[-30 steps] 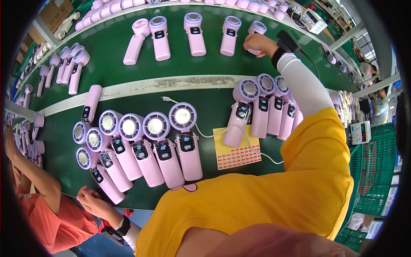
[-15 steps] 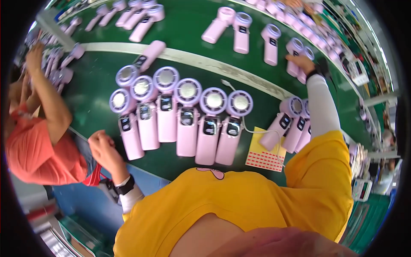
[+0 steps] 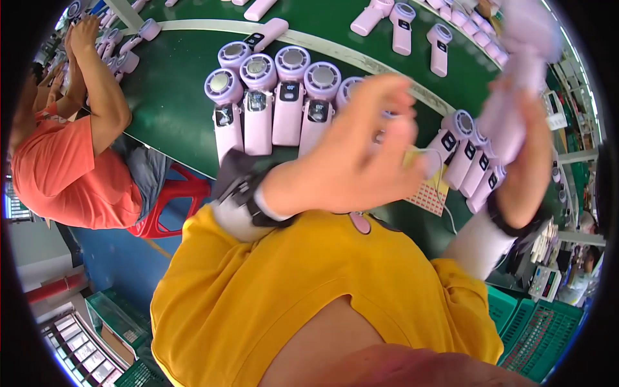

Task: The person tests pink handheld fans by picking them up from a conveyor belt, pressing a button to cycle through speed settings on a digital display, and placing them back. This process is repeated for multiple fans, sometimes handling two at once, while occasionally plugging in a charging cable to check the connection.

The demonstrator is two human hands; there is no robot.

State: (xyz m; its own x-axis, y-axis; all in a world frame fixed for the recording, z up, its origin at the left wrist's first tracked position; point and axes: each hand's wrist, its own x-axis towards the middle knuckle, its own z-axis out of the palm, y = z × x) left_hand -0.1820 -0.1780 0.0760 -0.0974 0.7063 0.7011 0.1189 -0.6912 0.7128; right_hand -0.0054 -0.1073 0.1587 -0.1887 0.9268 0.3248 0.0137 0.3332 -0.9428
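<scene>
My right hand (image 3: 527, 158) is wrapped round the handle of a pink handheld fan (image 3: 516, 84), raised at the right with its round head up and smeared by motion. Across the middle my left hand (image 3: 358, 145), also blurred, hovers with fingers apart and nothing in it. Behind it lies a row of pink handheld fans (image 3: 258, 122) with lilac heads and small dark displays; the hand hides part of the row. Below the raised fan, several more fans (image 3: 461, 164) lie side by side. Beside them is a yellow sheet with red marks (image 3: 425, 197), crossed by a white cable (image 3: 446, 209).
A pale strip (image 3: 348, 51) divides the green table (image 3: 164, 116); more fans (image 3: 439, 51) lie beyond it. At the left sits a co-worker in an orange shirt (image 3: 74, 174) on a red stool (image 3: 169, 205). Green crates (image 3: 538, 335) stand at lower right.
My right hand has drawn back from the far fans, bringing one up and nearer. My left hand has swung from the left side to in front of the row. The view has shifted.
</scene>
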